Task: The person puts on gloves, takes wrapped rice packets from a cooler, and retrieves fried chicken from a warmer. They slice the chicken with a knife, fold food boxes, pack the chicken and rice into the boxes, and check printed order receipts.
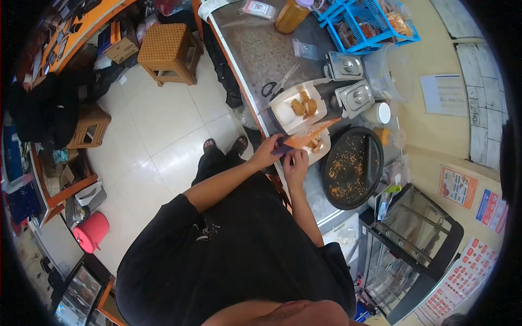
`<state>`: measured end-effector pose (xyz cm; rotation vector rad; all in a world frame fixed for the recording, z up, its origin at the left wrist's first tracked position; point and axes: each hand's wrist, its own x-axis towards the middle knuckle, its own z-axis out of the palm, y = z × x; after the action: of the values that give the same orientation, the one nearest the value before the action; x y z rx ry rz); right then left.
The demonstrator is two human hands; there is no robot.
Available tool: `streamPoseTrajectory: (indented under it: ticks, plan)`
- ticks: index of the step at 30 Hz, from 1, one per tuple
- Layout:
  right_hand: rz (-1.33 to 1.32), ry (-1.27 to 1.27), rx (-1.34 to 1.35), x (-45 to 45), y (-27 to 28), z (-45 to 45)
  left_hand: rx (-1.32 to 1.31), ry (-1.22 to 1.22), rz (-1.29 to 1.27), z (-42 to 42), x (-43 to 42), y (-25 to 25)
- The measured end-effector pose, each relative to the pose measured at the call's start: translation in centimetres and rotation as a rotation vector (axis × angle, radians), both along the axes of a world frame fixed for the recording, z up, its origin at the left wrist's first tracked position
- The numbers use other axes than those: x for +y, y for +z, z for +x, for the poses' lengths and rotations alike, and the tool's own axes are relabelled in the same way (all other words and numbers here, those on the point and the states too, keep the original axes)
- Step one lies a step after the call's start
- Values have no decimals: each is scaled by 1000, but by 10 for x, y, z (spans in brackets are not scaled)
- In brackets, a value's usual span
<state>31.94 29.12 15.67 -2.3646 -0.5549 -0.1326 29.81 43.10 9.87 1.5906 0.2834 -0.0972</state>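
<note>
My left hand (pixel 266 152) is closed on the dark end of an orange packet (pixel 304 137), which slants over a white food box (pixel 322 154) with fried pieces inside. Just right of it, my right hand (pixel 296 166) has its fingers bent together at the packet's lower edge and the box; what they pinch is too small to make out. Farther along the counter stands an open box (pixel 283 115) with a white round item and browned fried pieces (pixel 304 106). Scissors (pixel 280 81) lie beyond that box.
A large dark pan (pixel 375 163) with crumbs is at the right. Lidded metal containers (pixel 356 96), a blue basket (pixel 340 27) and a jar (pixel 292 16) stand farther back. A glass display case (pixel 418 233) is at the lower right, a stool (pixel 168 49) on the floor.
</note>
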Motion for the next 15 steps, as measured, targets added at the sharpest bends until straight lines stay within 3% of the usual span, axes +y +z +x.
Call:
streamPoseTrajectory:
  ticks: [2, 3, 6, 11, 14, 15]
  plan:
    - [-87, -46, 0, -2, 0, -3, 69, -106, -124, -4, 6, -12]
    - [-122, -30, -14, -2, -4, -5, -17, -159, -145, -8, 10, -27]
    - [-177, 28, -79, 1, -12, -2, -24, -241, -150, -12, 27, -20]
    - [-145, 116, -107, 5, -14, 23, 41, -68, -312, -5, 56, -30]
    - [-157, 115, -157, 9, -19, 34, 338, -173, -34, -7, 103, -32]
    - [-153, 92, -154, 7, -19, 38, 209, -79, -106, -12, 116, -33]
